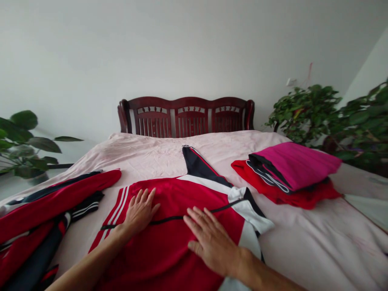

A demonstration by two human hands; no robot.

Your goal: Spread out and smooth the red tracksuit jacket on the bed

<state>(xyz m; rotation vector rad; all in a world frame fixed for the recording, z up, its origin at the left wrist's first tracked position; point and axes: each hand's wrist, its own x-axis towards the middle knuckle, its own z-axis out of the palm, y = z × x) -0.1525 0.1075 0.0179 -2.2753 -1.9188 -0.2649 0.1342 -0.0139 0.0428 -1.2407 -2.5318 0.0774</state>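
Note:
A red, white and navy track jacket (172, 194) lies spread on the bed, its striped hem at the left and its white collar at the right. A black zip line runs across its middle. One navy sleeve (198, 163) points away toward the headboard. My left hand (141, 210) rests flat on the red cloth near the striped hem, fingers spread. Flat on the red front, just below the zip line, is my right hand (212, 240), its fingers stretched out. Neither hand grips anything. The jacket's near side is partly hidden by my forearms.
Folded clothes (297, 165), magenta on top and red beneath, are stacked at the right. Loose red and navy garments (60, 206) lie at the left. A pale pink sheet (145, 155) covers the bed, with a dark wooden headboard (189, 117) behind. Potted plants (306, 113) flank it.

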